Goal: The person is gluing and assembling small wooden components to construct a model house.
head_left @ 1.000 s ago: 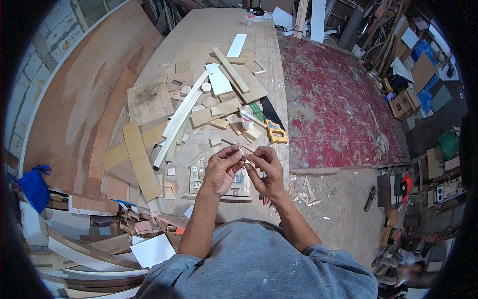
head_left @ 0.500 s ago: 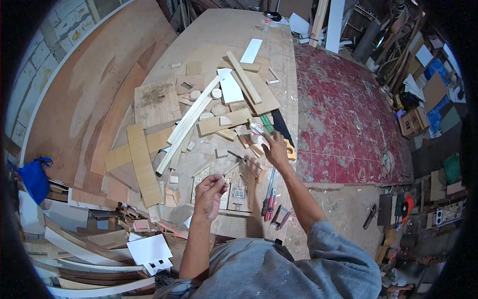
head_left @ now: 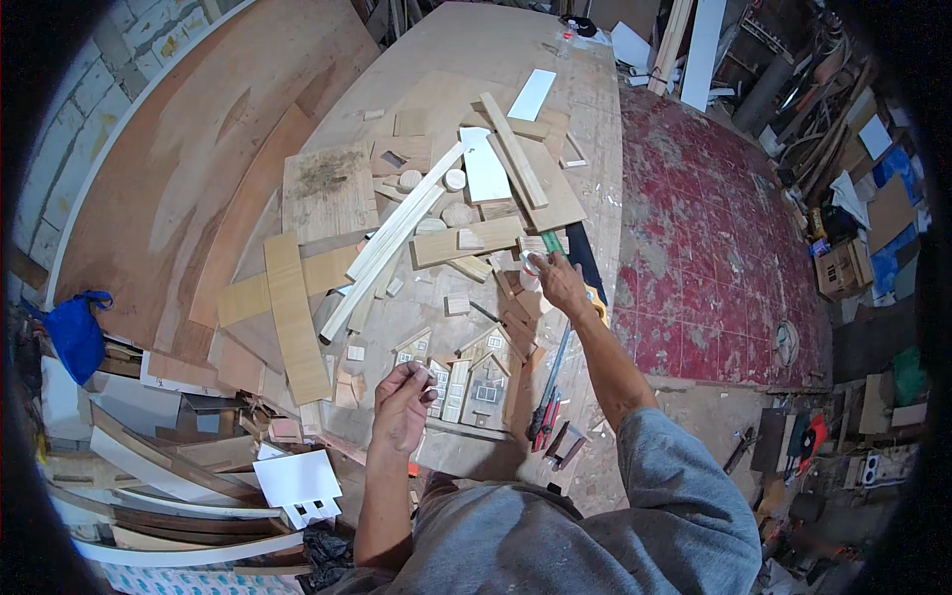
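Observation:
My left hand (head_left: pixel 402 405) is closed in a pinch just left of the small wooden house model (head_left: pixel 486 382); what lies between its fingertips is too small to make out. That model has pitched roofs and little framed windows and rests on the table near me. Farther right, my right hand (head_left: pixel 563 285) has its fingers on the top of a small white bottle (head_left: pixel 529 281), partly hidden by the hand. Behind the bottle lies a green strip (head_left: pixel 551 241). A handsaw with a yellow handle (head_left: pixel 598 302) sits partly under my right wrist.
Wood strips (head_left: pixel 392 243), round wooden discs (head_left: pixel 454 179) and board offcuts (head_left: pixel 290 315) crowd the table's middle. Red-handled tools (head_left: pixel 543 421) lie near its front edge. A large plywood sheet (head_left: pixel 188 149) leans left; red tiled floor (head_left: pixel 704 248) runs along the right.
My right hand has come down onto the white bottle, its fingers closing at the top. My left hand stays pinched by the house model. The whole view has shifted slightly.

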A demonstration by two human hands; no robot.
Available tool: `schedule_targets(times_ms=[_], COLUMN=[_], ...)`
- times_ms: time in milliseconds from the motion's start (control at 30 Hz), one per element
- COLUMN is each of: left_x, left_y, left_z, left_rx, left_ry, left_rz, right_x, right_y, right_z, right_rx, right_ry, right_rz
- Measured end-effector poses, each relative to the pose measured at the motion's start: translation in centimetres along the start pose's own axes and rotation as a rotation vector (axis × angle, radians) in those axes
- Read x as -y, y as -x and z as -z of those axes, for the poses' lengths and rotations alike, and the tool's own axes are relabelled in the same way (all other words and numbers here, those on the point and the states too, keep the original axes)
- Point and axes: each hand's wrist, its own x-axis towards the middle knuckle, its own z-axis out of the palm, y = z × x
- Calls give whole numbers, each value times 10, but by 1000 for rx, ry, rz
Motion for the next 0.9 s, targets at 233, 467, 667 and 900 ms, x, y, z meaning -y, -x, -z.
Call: schedule_targets(times_ms=[233, 467, 667, 900], left_x=[-11, -18, -27, -27], left_y=[-7, -2, 0, 5], left_z=[-26, -35, -48, -63], left_rx=[82, 94, 201, 254], left_ry=[40, 59, 126, 59], left_rz=[-9, -35, -50, -70], right_x=[5, 8, 27, 142], right_y=[-4, -4, 21, 128], right_z=[12, 12, 35, 155], right_rx=[70, 127, -230, -359], right_ry=[-4, -5, -76, -1018], right_rz=[7, -32, 52, 493])
